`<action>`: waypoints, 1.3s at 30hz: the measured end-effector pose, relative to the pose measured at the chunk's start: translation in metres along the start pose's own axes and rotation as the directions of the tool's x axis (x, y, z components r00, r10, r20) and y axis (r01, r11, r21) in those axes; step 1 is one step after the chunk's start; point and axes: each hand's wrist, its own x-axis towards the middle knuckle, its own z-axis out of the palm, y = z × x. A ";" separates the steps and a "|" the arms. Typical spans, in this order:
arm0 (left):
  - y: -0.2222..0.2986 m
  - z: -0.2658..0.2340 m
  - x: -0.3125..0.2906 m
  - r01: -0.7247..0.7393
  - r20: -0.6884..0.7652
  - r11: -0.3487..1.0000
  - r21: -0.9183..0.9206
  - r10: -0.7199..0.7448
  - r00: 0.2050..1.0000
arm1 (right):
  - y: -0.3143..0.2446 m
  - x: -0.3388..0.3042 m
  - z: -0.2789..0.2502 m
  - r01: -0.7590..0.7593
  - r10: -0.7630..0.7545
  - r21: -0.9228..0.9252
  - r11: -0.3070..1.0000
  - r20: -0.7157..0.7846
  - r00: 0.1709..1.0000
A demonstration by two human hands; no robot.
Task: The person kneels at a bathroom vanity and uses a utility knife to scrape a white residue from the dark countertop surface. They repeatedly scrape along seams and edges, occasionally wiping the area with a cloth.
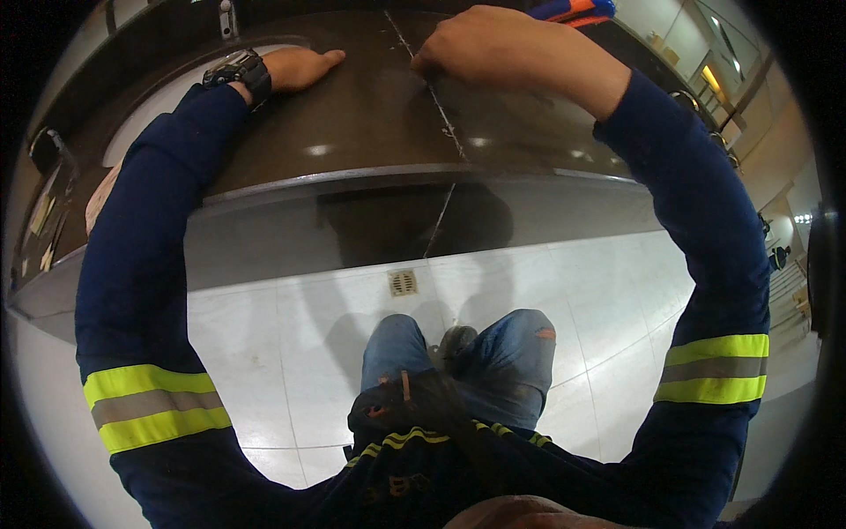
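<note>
My left hand [300,69] lies on a dark brown, glossy countertop [291,123], beside the rim of a white basin [167,106]. One digit stretches to the right; the other fingers are mostly hidden. A black watch [238,74] is on that wrist. My right hand [480,48] bends over a rough whitish joint line [445,119] that crosses the countertop. Its fingers are closed and pressed down near the line, and whatever is between them is hidden. Just beyond the right wrist is a blue and orange object [573,11], cut off by the picture's edge.
A metal tap [228,19] stands behind the basin, and another tap [48,145] is at the far left. The counter's front edge [352,174] runs across in front of me. Below are white floor tiles [256,353] with a square drain grate [403,282].
</note>
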 end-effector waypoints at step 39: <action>-0.015 0.003 0.009 -0.026 0.014 0.999 0.031 0.025 1.000 | -0.041 -0.116 0.040 0.062 0.226 0.623 0.779 -0.373 0.900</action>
